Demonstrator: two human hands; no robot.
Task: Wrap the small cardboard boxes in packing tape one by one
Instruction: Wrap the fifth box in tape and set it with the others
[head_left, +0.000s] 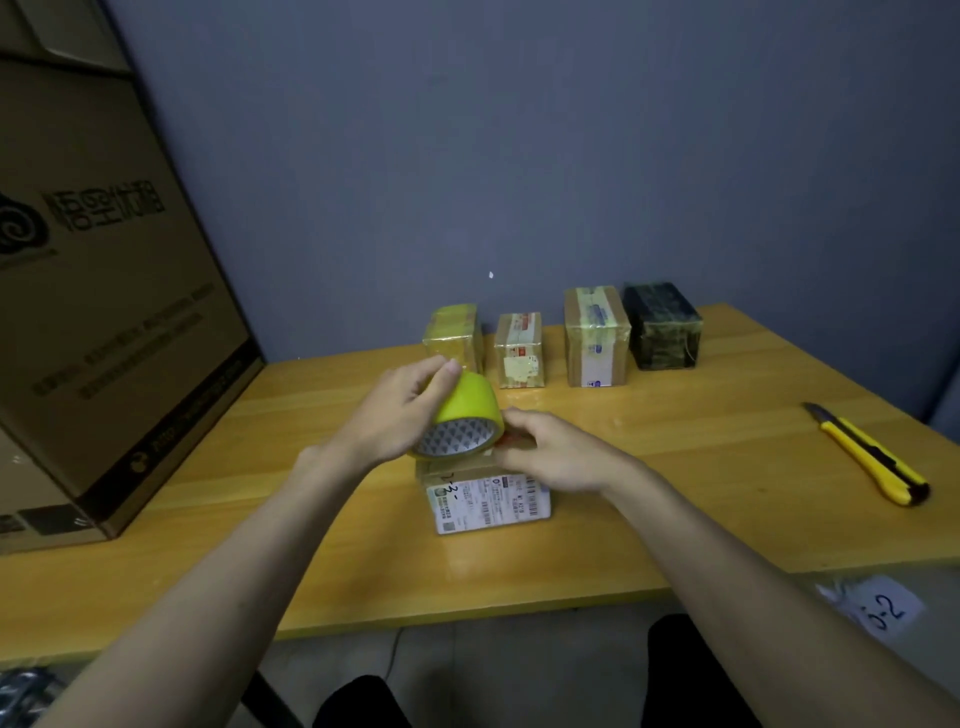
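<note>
The left hand (400, 410) has its fingers clamped on the yellow tape roll (465, 423), held over the labelled box (485, 493) at mid-worktop (675, 467). The right hand (561, 452) presses the box top, fingers relaxed, hiding the tape's end.

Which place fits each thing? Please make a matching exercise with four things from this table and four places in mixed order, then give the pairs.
Things:
1. tape roll
2. knife
3. black box
4. big carton

Places:
A. far row, right end
B. held in the left hand, above the labelled box
C. left edge of the table
D. lying alone on the right

Pairs: 1-B, 2-D, 3-A, 4-C
</note>
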